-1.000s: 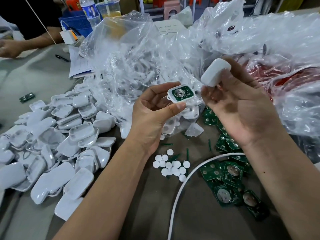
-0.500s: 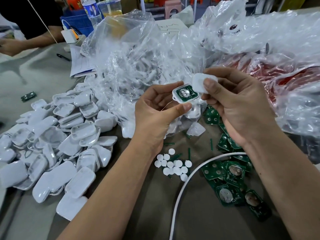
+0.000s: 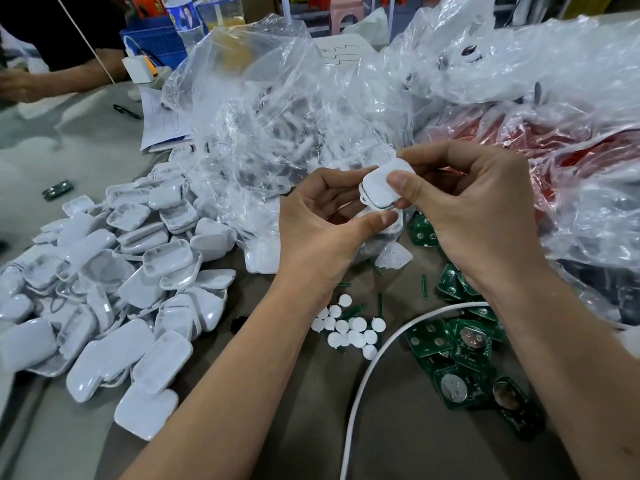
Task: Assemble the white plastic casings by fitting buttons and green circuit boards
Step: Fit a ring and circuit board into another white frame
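Leftmost lies a heap of white shells [image 3: 104, 289], then the left hand [image 3: 322, 230] and right hand [image 3: 464, 209] both pinch a white casing [image 3: 379, 188], seemingly two halves together, above white buttons [image 3: 349, 329] and green boards [image 3: 460, 355].

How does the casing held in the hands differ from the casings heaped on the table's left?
The held casing is closed, its two halves together with a dark seam showing; many in the casing pile lie open as hollow single halves. The held one is pinched between left hand and right hand, above the table; the pile rests loose. Both are white, rounded plastic.
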Motion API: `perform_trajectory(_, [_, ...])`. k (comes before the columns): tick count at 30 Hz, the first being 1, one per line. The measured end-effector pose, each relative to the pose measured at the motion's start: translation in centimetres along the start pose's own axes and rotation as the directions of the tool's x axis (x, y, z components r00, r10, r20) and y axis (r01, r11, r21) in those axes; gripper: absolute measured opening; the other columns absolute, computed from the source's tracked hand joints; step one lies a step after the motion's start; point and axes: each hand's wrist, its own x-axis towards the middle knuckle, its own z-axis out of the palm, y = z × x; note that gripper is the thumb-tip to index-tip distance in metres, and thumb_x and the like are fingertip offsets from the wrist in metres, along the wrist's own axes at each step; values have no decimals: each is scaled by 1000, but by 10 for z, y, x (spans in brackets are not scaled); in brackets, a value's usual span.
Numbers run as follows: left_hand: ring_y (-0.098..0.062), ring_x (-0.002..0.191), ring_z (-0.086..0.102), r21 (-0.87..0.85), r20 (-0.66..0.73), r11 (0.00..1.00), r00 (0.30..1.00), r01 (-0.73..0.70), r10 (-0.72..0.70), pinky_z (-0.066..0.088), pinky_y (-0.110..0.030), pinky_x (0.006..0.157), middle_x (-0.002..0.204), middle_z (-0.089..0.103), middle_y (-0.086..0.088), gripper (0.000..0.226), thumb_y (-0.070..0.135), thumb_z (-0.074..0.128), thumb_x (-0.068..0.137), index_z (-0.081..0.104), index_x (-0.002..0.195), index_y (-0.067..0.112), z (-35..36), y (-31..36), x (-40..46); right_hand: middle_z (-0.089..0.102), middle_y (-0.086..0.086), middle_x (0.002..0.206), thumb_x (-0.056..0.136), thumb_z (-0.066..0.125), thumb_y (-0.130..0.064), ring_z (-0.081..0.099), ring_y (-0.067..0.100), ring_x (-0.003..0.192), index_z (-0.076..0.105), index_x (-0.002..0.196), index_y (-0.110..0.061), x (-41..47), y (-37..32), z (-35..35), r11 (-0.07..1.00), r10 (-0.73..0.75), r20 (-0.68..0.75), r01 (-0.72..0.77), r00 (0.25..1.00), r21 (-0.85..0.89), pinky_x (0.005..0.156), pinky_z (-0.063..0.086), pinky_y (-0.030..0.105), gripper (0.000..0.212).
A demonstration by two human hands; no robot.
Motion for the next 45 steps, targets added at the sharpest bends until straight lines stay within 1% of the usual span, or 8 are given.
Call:
perform_trajectory(8, [-26, 99, 76, 7, 6, 1000, 1000, -7, 7, 61, -33, 86, 103, 78, -13, 41, -18, 84, 66, 69, 97, 4, 1, 0, 0, 79, -7, 82, 83, 88, -19, 76, 8, 69, 80, 106, -12, -1, -3, -1, 998, -16, -11, 15, 1000, -58, 64, 58, 18, 25])
perform_trajectory(16, [-28, 103, 75, 22, 10, 1000, 1000, -6, 6, 61, -41, 91, 109, 77, -16, 42, -17, 85, 66, 69, 100, 1, 1, 0, -1, 77, -11, 84, 85, 86, -24, 73, 4, 70, 81, 106, -15, -2, -6, -1, 983, -32, -11, 29, 999, -179, 62, 55, 13, 23])
perform_trajectory(20, [-27, 102, 76, 43, 9, 999, 1000, -10, 10, 61, -38, 89, 107, 78, -13, 42, -14, 87, 66, 70, 102, 2, 0, 0, -2, 76, -8, 79, 86, 86, -27, 71, 11, 66, 82, 100, -19, -2, -3, 0, 981, -22, -20, 18, 1000, -192, 59, 56, 22, 17])
perform_trajectory(28, [-27, 98, 76, 83, 11, 997, 1000, -8, 7, 62, -41, 84, 105, 79, -9, 40, -6, 89, 68, 72, 101, 6, -1, 5, -5, 76, 1, 84, 87, 86, -24, 69, 11, 58, 79, 99, -19, -2, 8, 3, 993, 121, 31, -121, 992, -2, 49, 54, 24, 15])
perform_trajectory(33, [-26, 79, 73, 24, -53, 994, 993, 102, -101, 63, -55, 81, 83, 74, -12, 43, -13, 85, 71, 77, 100, 16, 6, 2, -9, 75, 7, 92, 87, 86, -22, 70, 14, 55, 79, 109, -20, -2, 12, 4, 994, 111, 16, -111, 994, -4, 53, 56, 22, 23])
perform_trajectory(35, [-20, 77, 73, -4, -83, 991, 988, 130, -130, 65, -46, 77, 85, 72, -4, 43, -13, 84, 72, 78, 103, 18, 9, 2, -10, 76, 3, 88, 87, 85, -20, 72, 14, 57, 79, 109, -18, -1, 12, 4, 996, 85, 1, -85, 996, -17, 55, 57, 23, 23])
perform_trajectory(38, [-25, 85, 75, -129, -123, 966, 963, 224, -240, 65, -39, 71, 100, 75, -19, 31, 0, 83, 80, 77, 109, 9, 12, 4, -11, 76, -1, 83, 87, 85, -18, 74, 14, 60, 78, 110, -18, -2, 14, 5, 998, 55, -16, -55, 998, -32, 56, 60, 26, 23])
perform_trajectory(45, [-26, 74, 77, -166, -131, 944, 942, 287, -309, 64, -33, 70, 88, 78, -17, 20, 3, 80, 85, 73, 104, -1, 12, 0, -10, 75, -4, 85, 86, 86, -20, 74, 14, 63, 78, 109, -21, -3, 18, 8, 994, 48, -16, -49, 999, -93, 60, 62, 30, 24])
